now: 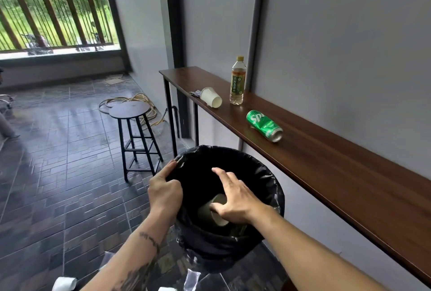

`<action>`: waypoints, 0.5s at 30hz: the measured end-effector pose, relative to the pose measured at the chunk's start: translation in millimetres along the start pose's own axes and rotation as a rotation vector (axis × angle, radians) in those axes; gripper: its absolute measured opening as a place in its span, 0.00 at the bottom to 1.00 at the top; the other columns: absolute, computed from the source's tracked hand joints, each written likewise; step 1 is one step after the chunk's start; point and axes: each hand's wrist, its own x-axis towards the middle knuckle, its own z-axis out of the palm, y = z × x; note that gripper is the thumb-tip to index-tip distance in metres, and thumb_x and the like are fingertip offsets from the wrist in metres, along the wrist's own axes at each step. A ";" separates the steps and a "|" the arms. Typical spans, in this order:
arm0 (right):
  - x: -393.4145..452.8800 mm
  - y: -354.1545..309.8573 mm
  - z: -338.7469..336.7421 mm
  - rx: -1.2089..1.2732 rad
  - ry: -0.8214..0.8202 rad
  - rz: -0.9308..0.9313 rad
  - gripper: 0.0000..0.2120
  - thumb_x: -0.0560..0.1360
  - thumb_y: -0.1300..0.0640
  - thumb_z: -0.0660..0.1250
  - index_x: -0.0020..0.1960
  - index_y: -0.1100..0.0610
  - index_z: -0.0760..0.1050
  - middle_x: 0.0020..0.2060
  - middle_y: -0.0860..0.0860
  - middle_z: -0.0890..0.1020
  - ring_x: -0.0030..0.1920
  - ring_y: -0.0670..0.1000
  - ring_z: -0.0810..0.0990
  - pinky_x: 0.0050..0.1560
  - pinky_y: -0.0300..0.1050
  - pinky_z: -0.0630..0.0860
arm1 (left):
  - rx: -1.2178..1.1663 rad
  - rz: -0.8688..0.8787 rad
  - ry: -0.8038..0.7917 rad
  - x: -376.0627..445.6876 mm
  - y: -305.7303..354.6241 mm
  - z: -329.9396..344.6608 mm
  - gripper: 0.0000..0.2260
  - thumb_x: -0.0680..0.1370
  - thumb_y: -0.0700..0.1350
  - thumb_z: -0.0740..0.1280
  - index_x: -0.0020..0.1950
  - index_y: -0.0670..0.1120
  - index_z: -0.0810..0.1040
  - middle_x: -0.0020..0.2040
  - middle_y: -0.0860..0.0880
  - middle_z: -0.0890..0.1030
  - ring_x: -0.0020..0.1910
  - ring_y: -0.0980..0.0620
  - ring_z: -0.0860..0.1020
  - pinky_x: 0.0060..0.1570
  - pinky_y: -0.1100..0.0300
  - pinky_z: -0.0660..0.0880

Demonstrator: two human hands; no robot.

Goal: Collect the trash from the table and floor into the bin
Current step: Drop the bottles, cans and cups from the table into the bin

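Note:
A bin (261, 174) lined with a black bag stands beside the long wooden table (326, 164). My left hand (164, 191) grips the bag's rim on the left side. My right hand (233, 199) hovers over the bin's mouth, fingers spread and empty. A paper cup (213, 212) lies inside the bin beneath that hand. On the table lie a green soda can (264, 125) on its side, a tipped white paper cup (211, 97), an upright plastic bottle (237, 81) and a small wrapper (195, 93).
A round black stool (130, 109) stands left of the bin. A coiled hose (130, 101) lies on the tiled floor behind it. White paper (64, 283) and clear plastic scraps (191, 278) lie on the floor near my feet. Grey walls back the table.

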 end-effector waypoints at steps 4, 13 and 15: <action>20.9 -11.6 -12.8 0.025 0.091 -0.006 0.40 0.70 0.43 0.68 0.76 0.41 0.53 0.70 0.49 0.66 0.68 0.55 0.69 0.69 0.53 0.68 | 0.011 0.007 -0.042 28.7 4.1 -20.8 0.33 0.69 0.30 0.57 0.66 0.55 0.81 0.52 0.52 0.87 0.34 0.50 0.81 0.30 0.60 0.77; 55.6 -12.5 -65.9 -0.040 0.399 0.098 0.35 0.69 0.47 0.70 0.74 0.49 0.63 0.66 0.53 0.69 0.68 0.55 0.69 0.71 0.48 0.65 | 0.075 0.024 -0.081 87.9 8.0 -53.8 0.32 0.71 0.29 0.57 0.68 0.54 0.79 0.46 0.43 0.86 0.22 0.52 0.69 0.16 0.66 0.64; 61.6 -5.0 -79.2 -0.102 0.431 0.164 0.34 0.70 0.47 0.70 0.74 0.49 0.63 0.67 0.54 0.69 0.68 0.56 0.68 0.71 0.52 0.65 | 0.081 0.032 -0.085 97.3 7.3 -55.5 0.32 0.71 0.29 0.58 0.68 0.55 0.79 0.46 0.44 0.86 0.23 0.50 0.70 0.16 0.66 0.64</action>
